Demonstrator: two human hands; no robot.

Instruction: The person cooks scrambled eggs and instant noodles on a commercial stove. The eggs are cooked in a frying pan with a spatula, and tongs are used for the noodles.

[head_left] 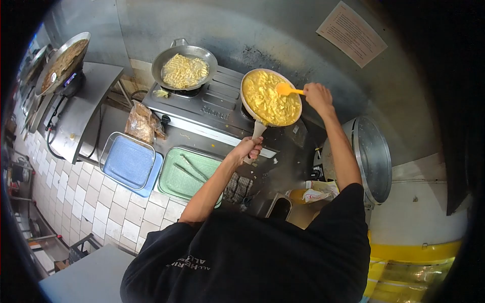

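My left hand (pixel 246 149) is wrapped round the pale handle of a frying pan (pixel 299 117) on the right side of the stove. Yellow scrambled egg (pixel 268 101) fills the pan, soft and wet-looking. In my right hand (pixel 318 97) is the handle of an orange spatula (pixel 284 89), whose rounded head touches the egg near the pan's right side. To the left, on the other burner, a metal wok (pixel 160 59) holds pale yellow noodles (pixel 185 71) in liquid; neither hand is near it.
The stove (pixel 214 108) stands against a metal wall. A green tray (pixel 174 184) with tongs (pixel 194 169), a blue tray (pixel 129 161) and a plastic bag of food (pixel 144 122) sit in front. A large metal pot (pixel 374 159) stands right; a checkered cloth (pixel 237 188) lies nearer.
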